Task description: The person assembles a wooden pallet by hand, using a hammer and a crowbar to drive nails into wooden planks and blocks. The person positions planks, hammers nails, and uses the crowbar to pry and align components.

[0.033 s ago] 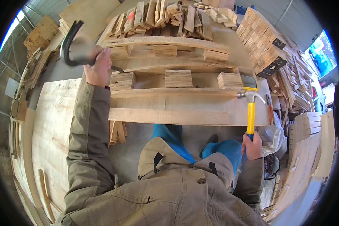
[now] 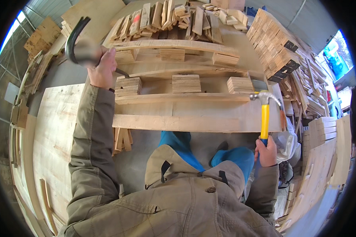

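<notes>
At the upper left my left hand is closed round a dark crowbar. Its curved hook rises to the left of the fist, and its straight end shows right of the fingers, above a left wood block. A blurred patch covers part of the hook end. My right hand grips a claw hammer by its yellow and blue handle, head up, in front of the bench's right end. Between my hands lie long wooden slats with a middle block and a right block.
The pale wooden bench spans the view ahead of me. Loose wood offcuts are heaped at its far side. Stacked timber stands at the far right, a plywood sheet lies left, and a plastic bag sits beside my right hand.
The hammer has risen slightly and shifted a little to the right. My left hand and the crowbar have moved slightly; both grips stay the same.
</notes>
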A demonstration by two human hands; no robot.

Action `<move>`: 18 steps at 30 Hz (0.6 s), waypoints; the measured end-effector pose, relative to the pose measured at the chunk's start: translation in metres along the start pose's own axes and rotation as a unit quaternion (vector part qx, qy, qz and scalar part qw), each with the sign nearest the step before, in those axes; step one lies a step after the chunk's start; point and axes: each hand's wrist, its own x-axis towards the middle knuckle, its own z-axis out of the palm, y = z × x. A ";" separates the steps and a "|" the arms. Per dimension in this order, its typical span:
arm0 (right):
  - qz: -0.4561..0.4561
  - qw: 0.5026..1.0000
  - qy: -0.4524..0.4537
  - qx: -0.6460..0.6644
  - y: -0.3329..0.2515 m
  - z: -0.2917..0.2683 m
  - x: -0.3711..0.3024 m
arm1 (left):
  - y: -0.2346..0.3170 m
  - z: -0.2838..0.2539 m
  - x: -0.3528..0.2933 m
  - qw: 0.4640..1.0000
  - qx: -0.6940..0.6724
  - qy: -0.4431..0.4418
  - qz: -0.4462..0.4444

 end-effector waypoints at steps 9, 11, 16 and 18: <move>-0.269 0.963 -0.003 0.002 -0.189 0.022 -0.024 | 0.022 0.030 0.033 0.993 0.092 -0.033 0.072; -0.331 0.944 -0.004 0.000 -0.230 0.035 -0.038 | 0.021 0.034 0.035 0.993 0.089 -0.035 0.070; -0.424 0.904 -0.037 0.047 -0.290 0.070 -0.062 | 0.019 0.038 0.039 0.987 0.126 -0.026 0.093; -0.424 0.901 -0.074 0.058 -0.297 0.090 -0.064 | 0.018 0.038 0.039 0.991 0.108 -0.022 0.078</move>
